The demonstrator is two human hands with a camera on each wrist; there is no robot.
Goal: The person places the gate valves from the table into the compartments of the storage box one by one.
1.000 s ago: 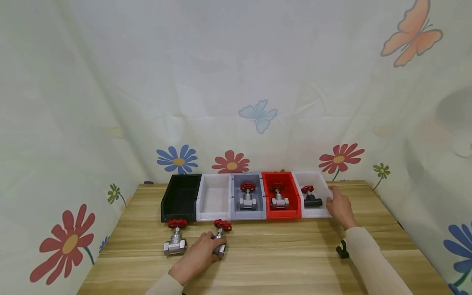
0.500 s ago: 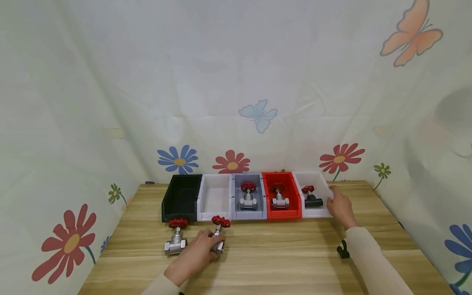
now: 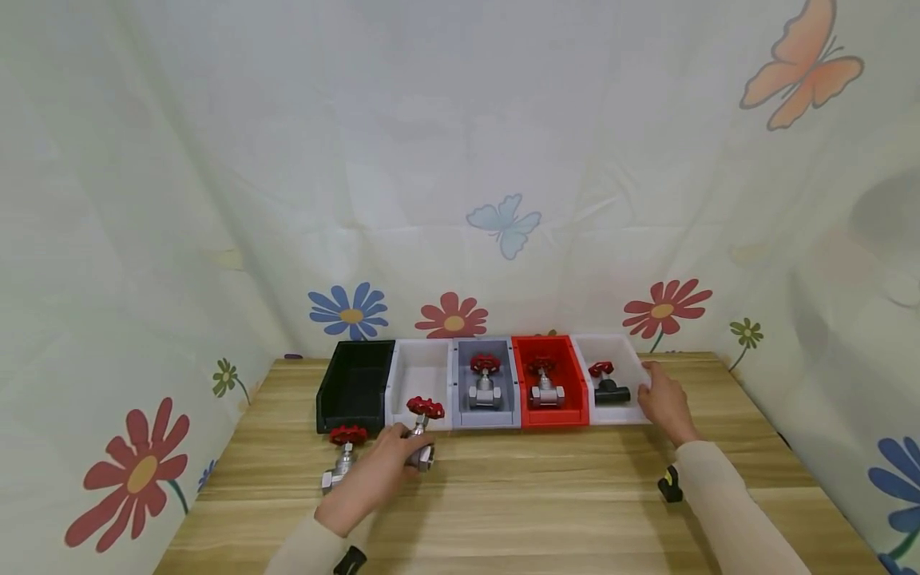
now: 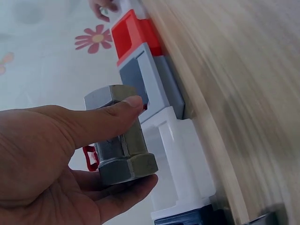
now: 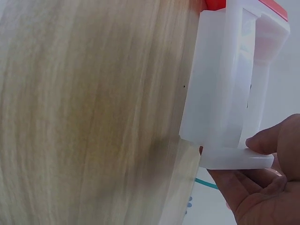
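Pinched in the left hand (image 3: 370,481), the valve (image 4: 124,144) points its red handwheel (image 3: 426,408) upward, long axis seemingly near level.

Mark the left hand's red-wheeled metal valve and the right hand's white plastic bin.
Red-wheeled metal valve (image 4: 117,149): left wrist view, body between hexagonal ends.
White plastic bin (image 5: 213,86): right wrist view, front wall.

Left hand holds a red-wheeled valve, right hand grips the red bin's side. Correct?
Wrong bin: the right wrist view shows the right hand gripping the side of the rightmost white bin. The left hand does hold a red-wheeled valve.
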